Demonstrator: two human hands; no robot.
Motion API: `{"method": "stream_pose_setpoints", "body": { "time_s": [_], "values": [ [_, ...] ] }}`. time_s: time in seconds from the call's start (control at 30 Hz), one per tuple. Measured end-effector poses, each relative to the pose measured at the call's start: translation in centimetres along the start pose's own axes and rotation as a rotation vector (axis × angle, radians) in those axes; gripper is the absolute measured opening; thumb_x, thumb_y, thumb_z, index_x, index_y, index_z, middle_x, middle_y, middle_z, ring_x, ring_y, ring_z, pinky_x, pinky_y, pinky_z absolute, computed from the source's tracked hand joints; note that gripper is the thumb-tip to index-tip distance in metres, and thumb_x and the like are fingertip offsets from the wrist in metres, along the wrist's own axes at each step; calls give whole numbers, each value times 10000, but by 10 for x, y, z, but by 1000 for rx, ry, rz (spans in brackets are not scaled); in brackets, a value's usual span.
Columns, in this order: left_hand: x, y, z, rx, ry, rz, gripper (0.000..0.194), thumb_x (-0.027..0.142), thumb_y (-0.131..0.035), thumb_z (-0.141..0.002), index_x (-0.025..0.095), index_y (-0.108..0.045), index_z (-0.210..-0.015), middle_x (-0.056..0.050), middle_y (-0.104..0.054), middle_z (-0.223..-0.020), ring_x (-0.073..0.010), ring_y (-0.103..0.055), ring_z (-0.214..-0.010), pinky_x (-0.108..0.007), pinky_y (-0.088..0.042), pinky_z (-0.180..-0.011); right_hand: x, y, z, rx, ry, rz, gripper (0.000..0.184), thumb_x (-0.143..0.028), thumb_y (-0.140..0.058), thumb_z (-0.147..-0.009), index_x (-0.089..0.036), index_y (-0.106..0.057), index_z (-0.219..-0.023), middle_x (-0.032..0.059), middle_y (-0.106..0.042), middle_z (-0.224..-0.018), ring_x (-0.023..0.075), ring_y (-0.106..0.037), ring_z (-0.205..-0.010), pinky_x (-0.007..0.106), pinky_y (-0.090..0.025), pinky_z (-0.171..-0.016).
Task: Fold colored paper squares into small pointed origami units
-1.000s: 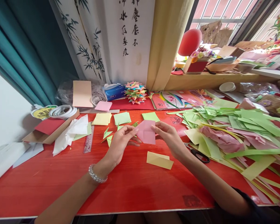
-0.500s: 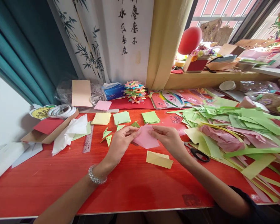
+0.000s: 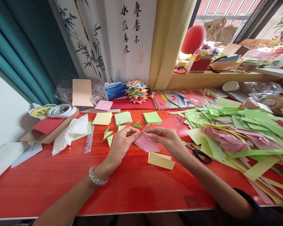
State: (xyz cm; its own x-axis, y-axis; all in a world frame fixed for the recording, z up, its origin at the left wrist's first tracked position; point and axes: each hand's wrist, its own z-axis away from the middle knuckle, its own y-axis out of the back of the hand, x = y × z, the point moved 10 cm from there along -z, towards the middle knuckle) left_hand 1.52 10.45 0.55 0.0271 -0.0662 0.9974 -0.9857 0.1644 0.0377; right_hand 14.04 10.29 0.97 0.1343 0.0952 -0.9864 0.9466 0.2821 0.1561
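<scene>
A pink sheet of paper (image 3: 147, 144) is pinched between both hands above the red table (image 3: 132, 191). My left hand (image 3: 124, 142) grips its left side with thumb and fingers. On the other side my right hand (image 3: 166, 140) closes on it, the fingertips of both hands nearly meeting at the top. The sheet bends with creases, and its upper part is partly hidden by the fingers. Just below lies a creased yellow paper (image 3: 160, 161). Small folded green pieces (image 3: 107, 135) sit left of my left hand, and another folded green piece (image 3: 137, 125) is behind the hands.
Behind are stacks of yellow (image 3: 102, 119), mint (image 3: 123, 118) and green paper (image 3: 152, 117). Black-handled scissors (image 3: 202, 156) lie beside my right forearm, against a heap of paper strips (image 3: 245, 125). A ruler (image 3: 88, 139) and white tissue (image 3: 69, 133) are at the left.
The pink paper went from held up fairly flat to bent and tilted lower. Both hands drew closer together, fingertips pinching its upper middle.
</scene>
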Motion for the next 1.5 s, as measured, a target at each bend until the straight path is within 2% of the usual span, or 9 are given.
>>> {"method": "stream_pose_setpoints", "body": {
  "time_s": [0.13, 0.27, 0.43, 0.6, 0.87, 1.0, 1.2, 1.37, 1.5],
  "values": [
    [0, -2, 0, -19, -11, -39, 162, 322, -583, -762, 165, -619, -773, -10, -621, -732, -131, -573, -678, -235, -485, -618, 19, -10, 0, -96, -180, -225, 395, -379, -639, -710, -205, -636, -1064, 52, -679, -896, 176, -604, -820, 298, -466, -723],
    [0, -2, 0, -17, -25, -105, 153, 319, -576, -767, 174, -623, -781, -3, -621, -739, -127, -568, -692, -225, -467, -625, 25, -12, 1, -122, -237, -217, 328, -372, -661, -685, -138, -691, -914, 60, -663, -797, 145, -577, -703, 275, -443, -657],
    [-1, -3, 0, -39, -21, -124, 150, 317, -566, -772, 176, -618, -771, 2, -621, -733, -128, -571, -696, -224, -458, -626, 32, -14, 2, -122, -290, -207, 322, -397, -679, -657, -103, -690, -789, 60, -631, -718, 137, -545, -656, 265, -415, -614],
    [2, -9, -1, -93, -13, -161, 155, 325, -570, -761, 188, -629, -803, 1, -630, -776, -132, -569, -717, -227, -456, -620, 33, -8, 1, -72, -289, -190, 307, -418, -661, -668, -116, -668, -721, 25, -578, -642, 95, -477, -560, 229, -353, -528],
    [5, -10, 0, -93, -66, -246, 161, 300, -527, -796, 223, -641, -878, 8, -633, -834, -143, -552, -789, -235, -416, -693, 28, -8, 1, -111, -244, -56, 343, -454, -634, -679, -111, -633, -667, 1, -497, -571, 85, -404, -516, 223, -259, -469],
    [2, -9, 2, -86, -62, -218, 177, 303, -496, -814, 203, -640, -834, 6, -619, -780, -146, -544, -766, -236, -413, -693, 24, -13, 2, -165, -215, -21, 354, -463, -628, -682, -109, -624, -675, 3, -497, -595, 85, -394, -535, 225, -268, -486],
    [3, -6, 4, -25, -70, -243, 196, 351, -506, -804, 194, -616, -761, 22, -592, -720, -127, -503, -674, -219, -385, -602, 24, -27, 9, -286, -278, -157, 349, -446, -579, -741, -100, -619, -725, 8, -498, -631, 86, -430, -568, 226, -327, -537],
    [4, -7, -2, -125, 7, -274, 204, 356, -527, -775, 200, -651, -819, 11, -617, -741, -133, -525, -676, -235, -399, -616, 25, -16, 3, -179, -241, -134, 324, -430, -585, -743, -109, -628, -748, 7, -495, -625, 86, -425, -559, 225, -331, -531],
    [2, -8, -5, -165, 50, -246, 158, 325, -583, -731, 180, -644, -744, 1, -616, -718, -138, -537, -687, -247, -414, -648, 25, -11, 0, -132, -226, -126, 315, -425, -603, -727, -111, -626, -733, 8, -499, -619, 87, -422, -553, 222, -323, -518]
  ]
}}
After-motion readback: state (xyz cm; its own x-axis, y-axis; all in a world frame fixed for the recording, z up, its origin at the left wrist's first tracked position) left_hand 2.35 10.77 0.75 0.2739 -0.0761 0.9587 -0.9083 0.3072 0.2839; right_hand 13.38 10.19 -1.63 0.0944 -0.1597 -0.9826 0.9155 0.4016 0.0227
